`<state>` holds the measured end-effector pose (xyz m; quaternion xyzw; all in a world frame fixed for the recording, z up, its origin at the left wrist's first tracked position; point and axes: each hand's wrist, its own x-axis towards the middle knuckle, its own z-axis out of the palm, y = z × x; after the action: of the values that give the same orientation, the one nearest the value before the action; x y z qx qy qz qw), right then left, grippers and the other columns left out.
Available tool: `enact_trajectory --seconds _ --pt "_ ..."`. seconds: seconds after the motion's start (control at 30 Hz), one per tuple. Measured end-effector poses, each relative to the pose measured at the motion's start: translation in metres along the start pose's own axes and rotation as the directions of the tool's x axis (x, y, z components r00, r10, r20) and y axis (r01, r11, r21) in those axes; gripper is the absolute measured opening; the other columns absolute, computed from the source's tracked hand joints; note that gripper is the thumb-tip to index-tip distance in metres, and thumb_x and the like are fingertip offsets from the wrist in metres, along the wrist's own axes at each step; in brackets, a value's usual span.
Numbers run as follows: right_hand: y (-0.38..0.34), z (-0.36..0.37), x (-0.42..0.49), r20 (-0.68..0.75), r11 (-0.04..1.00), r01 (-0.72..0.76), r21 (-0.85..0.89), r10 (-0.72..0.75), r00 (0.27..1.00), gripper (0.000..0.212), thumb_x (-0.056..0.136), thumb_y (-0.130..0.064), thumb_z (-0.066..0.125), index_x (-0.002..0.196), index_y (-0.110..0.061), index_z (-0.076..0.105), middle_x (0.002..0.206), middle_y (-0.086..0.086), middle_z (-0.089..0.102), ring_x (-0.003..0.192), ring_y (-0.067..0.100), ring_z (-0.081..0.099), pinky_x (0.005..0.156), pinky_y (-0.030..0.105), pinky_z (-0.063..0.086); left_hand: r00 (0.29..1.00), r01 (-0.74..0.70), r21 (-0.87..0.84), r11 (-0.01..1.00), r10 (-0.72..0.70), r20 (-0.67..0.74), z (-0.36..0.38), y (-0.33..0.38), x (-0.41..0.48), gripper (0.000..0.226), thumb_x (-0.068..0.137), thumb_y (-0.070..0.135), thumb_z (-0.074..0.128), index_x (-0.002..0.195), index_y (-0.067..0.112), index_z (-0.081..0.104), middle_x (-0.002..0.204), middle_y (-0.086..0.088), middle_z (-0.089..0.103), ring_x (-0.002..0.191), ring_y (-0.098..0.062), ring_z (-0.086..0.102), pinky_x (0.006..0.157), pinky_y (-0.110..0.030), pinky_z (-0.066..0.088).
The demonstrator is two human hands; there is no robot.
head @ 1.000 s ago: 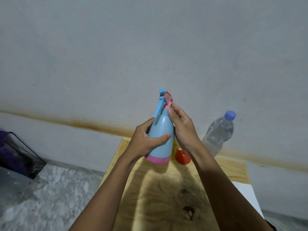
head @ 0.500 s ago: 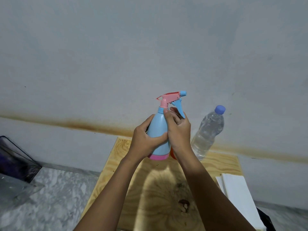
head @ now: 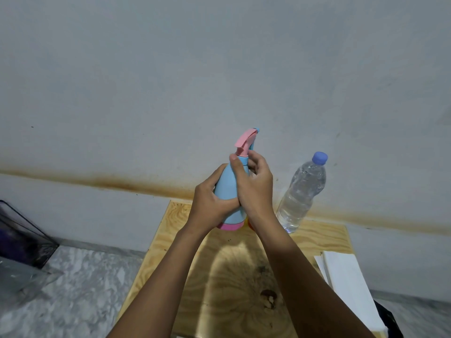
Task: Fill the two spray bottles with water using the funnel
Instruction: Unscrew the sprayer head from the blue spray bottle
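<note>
Head view: left hand (head: 210, 201) grips blue spray bottle (head: 230, 191) body; right hand (head: 255, 184) pinches its neck collar. Water bottle (head: 302, 191) stands right, near.

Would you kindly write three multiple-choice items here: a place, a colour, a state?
1. The clear plastic water bottle stands: A on the floor; B on the wooden board; C in a basket.
2. The blue plastic spray bottle's base band is: A green; B black; C pink.
3. Its trigger head is: A mounted; B lying down; C missing.
B: base on the board. C: pink ring below the left hand. A: head sits above the right hand.
</note>
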<state>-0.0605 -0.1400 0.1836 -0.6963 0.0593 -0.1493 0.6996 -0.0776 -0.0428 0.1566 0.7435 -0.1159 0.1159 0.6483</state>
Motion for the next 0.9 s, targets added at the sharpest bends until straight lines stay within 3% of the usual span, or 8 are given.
enact_trajectory --seconds 0.1,0.23,0.4,0.47,0.63,0.77,0.83,0.9 --pt "-0.001 -0.002 0.003 -0.032 1.000 0.004 0.016 -0.004 0.999 0.032 0.083 -0.044 0.075 0.105 -0.025 0.062 0.103 -0.005 0.071 0.098 0.014 0.069 0.089 0.043 0.057 1.000 -0.002 0.011 1.000 0.002 -0.013 0.000 -0.004 0.001 0.055 0.078 0.016 0.084 0.124 0.033 0.061 0.104 0.015 0.070 0.095 -0.006 0.069 0.072 -0.028 0.061" --pt "0.001 -0.005 0.004 0.033 0.998 0.035 -0.061 -0.033 0.999 0.027 0.092 -0.043 0.064 0.114 -0.026 0.065 0.112 -0.010 0.067 0.106 0.003 0.063 0.095 0.036 0.054 1.000 -0.005 0.020 1.000 0.006 -0.027 -0.002 -0.010 0.000 0.054 0.077 0.022 0.085 0.124 0.030 0.061 0.105 0.013 0.069 0.097 -0.007 0.069 0.071 -0.024 0.059" --pt "0.006 -0.001 0.004 -0.018 0.988 0.077 -0.132 -0.080 0.997 0.042 0.081 -0.046 0.075 0.116 -0.029 0.058 0.110 -0.010 0.064 0.102 0.008 0.064 0.090 0.039 0.056 0.999 -0.020 0.093 0.995 0.022 -0.023 0.000 -0.014 0.001 0.059 0.076 0.025 0.086 0.112 0.054 0.050 0.102 0.033 0.063 0.097 0.002 0.065 0.070 -0.018 0.058" --pt "0.007 -0.003 0.006 -0.056 0.992 0.063 -0.109 -0.069 0.996 0.042 0.077 -0.041 0.081 0.110 -0.028 0.059 0.103 -0.011 0.067 0.098 0.009 0.066 0.090 0.042 0.056 0.999 -0.022 0.105 0.994 0.026 -0.035 0.001 -0.016 0.001 0.058 0.077 0.027 0.086 0.114 0.053 0.051 0.103 0.031 0.063 0.098 0.002 0.065 0.071 -0.021 0.060" --pt "0.014 -0.004 0.005 -0.021 0.992 0.051 -0.117 -0.053 0.998 0.029 0.089 -0.038 0.068 0.114 -0.024 0.068 0.107 -0.010 0.070 0.100 0.008 0.066 0.092 0.043 0.056 0.998 -0.040 0.111 0.993 0.046 -0.049 0.006 -0.021 0.001 0.058 0.076 0.022 0.086 0.115 0.049 0.052 0.103 0.027 0.064 0.097 0.001 0.065 0.069 -0.018 0.058" --pt "0.018 -0.003 0.008 -0.032 0.981 0.070 -0.183 -0.077 0.996 0.041 0.081 -0.050 0.074 0.115 -0.028 0.066 0.110 -0.011 0.066 0.102 0.009 0.064 0.086 0.033 0.057 0.998 -0.020 0.126 0.992 0.028 -0.059 0.010 -0.028 0.002 0.064 0.074 0.030 0.087 0.121 0.051 0.048 0.104 0.027 0.063 0.102 0.004 0.062 0.072 -0.014 0.057" --pt "0.017 -0.007 0.012 -0.024 0.980 0.081 -0.183 -0.087 0.996 0.038 0.082 -0.044 0.074 0.115 -0.026 0.067 0.108 -0.011 0.069 0.100 0.007 0.065 0.081 0.022 0.054 0.998 -0.004 0.125 0.992 0.012 -0.066 0.011 -0.032 0.003 0.067 0.073 0.033 0.088 0.128 0.041 0.050 0.108 0.022 0.063 0.103 0.000 0.063 0.074 -0.016 0.058" --pt "0.016 -0.011 0.014 -0.005 0.985 0.074 -0.154 -0.075 0.997 0.032 0.086 -0.039 0.072 0.115 -0.025 0.067 0.105 -0.010 0.070 0.098 0.006 0.066 0.081 0.022 0.056 0.997 0.023 0.089 0.996 -0.017 -0.072 0.011 -0.031 0.004 0.065 0.073 0.029 0.088 0.127 0.040 0.053 0.106 0.018 0.065 0.100 -0.002 0.065 0.073 -0.017 0.059"
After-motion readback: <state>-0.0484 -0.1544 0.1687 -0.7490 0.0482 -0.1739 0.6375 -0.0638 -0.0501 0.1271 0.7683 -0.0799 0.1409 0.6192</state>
